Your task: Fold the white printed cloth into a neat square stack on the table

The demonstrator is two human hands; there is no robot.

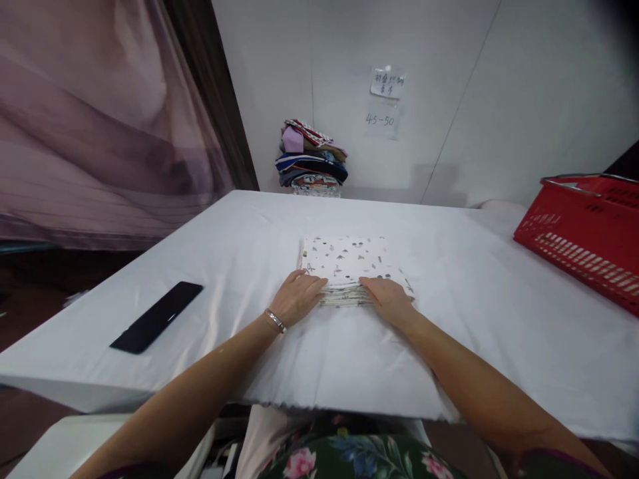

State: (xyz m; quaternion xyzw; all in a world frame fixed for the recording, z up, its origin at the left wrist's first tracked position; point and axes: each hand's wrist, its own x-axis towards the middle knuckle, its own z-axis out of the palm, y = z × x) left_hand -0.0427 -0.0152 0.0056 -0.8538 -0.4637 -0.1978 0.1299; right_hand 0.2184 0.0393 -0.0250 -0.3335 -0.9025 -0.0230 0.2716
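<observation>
A folded white cloth with small dark prints (349, 261) lies in the middle of a table covered with a white sheet (449, 319). My left hand (298, 298) grips the cloth's near left edge, fingers curled over the layered folds. My right hand (387, 298) holds the near right edge the same way, thumb on top. A thin bracelet sits on my left wrist. Both forearms reach forward over the table's front edge.
A black phone (157, 316) lies on the table to the left. A red plastic basket (584, 233) stands at the right edge. A stack of folded coloured cloths (312, 159) sits at the far side against the white wall, under two paper notes. A pinkish curtain hangs left.
</observation>
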